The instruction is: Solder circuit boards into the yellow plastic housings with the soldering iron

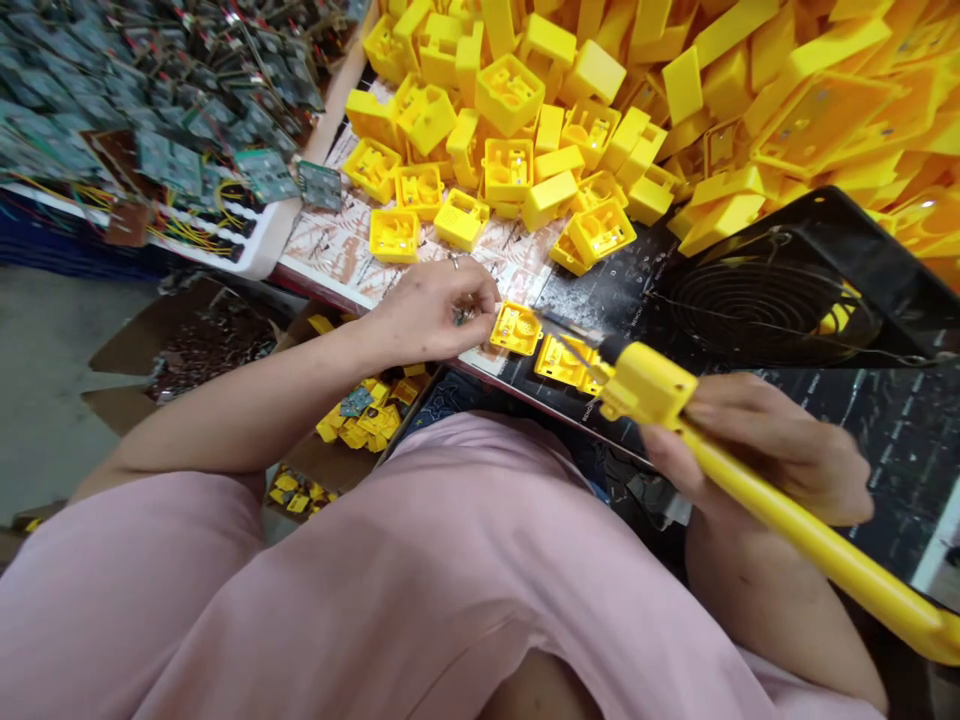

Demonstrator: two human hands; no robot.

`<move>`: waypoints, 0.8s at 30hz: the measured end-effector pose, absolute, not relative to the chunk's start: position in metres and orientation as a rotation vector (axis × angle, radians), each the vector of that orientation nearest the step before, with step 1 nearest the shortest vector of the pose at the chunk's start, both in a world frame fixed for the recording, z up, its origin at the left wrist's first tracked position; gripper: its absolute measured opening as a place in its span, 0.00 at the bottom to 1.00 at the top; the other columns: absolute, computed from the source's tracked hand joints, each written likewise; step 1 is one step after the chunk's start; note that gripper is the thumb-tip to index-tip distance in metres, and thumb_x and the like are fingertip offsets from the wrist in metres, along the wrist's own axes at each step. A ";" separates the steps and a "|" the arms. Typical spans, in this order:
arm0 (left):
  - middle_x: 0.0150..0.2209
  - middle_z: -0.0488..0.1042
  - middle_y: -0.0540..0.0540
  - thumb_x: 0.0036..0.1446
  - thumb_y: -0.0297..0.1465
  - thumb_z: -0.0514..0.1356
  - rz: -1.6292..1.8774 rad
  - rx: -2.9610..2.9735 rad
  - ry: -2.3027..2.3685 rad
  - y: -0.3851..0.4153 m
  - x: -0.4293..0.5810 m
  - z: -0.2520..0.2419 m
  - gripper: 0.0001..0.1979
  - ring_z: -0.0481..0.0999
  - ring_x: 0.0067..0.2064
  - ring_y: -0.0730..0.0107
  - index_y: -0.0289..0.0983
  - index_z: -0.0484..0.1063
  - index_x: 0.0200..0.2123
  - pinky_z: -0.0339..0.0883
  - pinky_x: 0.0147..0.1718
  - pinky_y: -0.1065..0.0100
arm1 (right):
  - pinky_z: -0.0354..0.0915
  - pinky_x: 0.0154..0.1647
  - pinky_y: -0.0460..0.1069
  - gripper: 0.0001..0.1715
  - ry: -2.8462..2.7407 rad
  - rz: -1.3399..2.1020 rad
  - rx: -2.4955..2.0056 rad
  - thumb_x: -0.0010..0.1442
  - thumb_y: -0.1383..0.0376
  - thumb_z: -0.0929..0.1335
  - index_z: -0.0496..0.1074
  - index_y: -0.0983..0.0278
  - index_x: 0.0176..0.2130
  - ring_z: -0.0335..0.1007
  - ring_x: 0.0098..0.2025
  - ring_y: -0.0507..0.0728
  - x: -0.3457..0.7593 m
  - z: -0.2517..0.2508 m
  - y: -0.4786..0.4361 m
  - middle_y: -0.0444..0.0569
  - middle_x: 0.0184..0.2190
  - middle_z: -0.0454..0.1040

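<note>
My right hand (772, 440) is wrapped round a yellow soldering iron (652, 385) with a black collar. Its thin metal tip reaches left over two small open yellow cases. The left case (516, 328) lies open side up near the table's front edge, with metal pieces inside. Beside it is the right case (564, 360), partly covered by the iron's front. My left hand (442, 310), closed in a pinch, is at the left case's left edge. Small shiny bits show within its curled fingers, too small to name.
Loose yellow cases (510, 95) are heaped across the back. A black fan (765, 290) stands at the right. Circuit boards with wires (172, 165) fill a white tray (262, 240) at the left. Below the table edge, a cardboard box holds yellow cases (367, 425).
</note>
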State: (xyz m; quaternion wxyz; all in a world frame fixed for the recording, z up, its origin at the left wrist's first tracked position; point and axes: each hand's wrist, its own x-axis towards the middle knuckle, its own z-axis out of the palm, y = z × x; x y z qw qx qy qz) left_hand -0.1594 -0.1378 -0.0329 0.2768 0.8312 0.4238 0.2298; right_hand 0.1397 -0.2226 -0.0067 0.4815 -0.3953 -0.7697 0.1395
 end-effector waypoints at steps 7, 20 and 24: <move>0.33 0.80 0.46 0.59 0.31 0.56 0.539 2.281 1.240 -0.132 -0.149 -0.038 0.09 0.75 0.32 0.69 0.37 0.77 0.34 0.68 0.37 0.67 | 0.75 0.22 0.49 0.16 -1.863 0.229 -1.041 0.58 0.63 0.81 0.78 0.55 0.44 0.79 0.26 0.56 0.127 -0.027 -0.229 0.42 0.31 0.82; 0.33 0.80 0.45 0.59 0.32 0.57 0.439 2.389 1.299 -0.132 -0.146 -0.036 0.10 0.77 0.34 0.65 0.36 0.79 0.35 0.67 0.36 0.66 | 0.68 0.21 0.44 0.14 -2.084 0.177 -0.929 0.57 0.70 0.80 0.73 0.60 0.36 0.77 0.26 0.51 0.126 -0.005 -0.220 0.40 0.27 0.79; 0.32 0.80 0.44 0.60 0.32 0.57 0.443 2.406 1.272 -0.132 -0.147 -0.037 0.11 0.76 0.33 0.65 0.36 0.79 0.35 0.66 0.36 0.65 | 0.69 0.21 0.46 0.15 -1.928 0.194 -1.022 0.56 0.72 0.80 0.74 0.59 0.36 0.77 0.28 0.52 0.133 -0.010 -0.230 0.41 0.30 0.80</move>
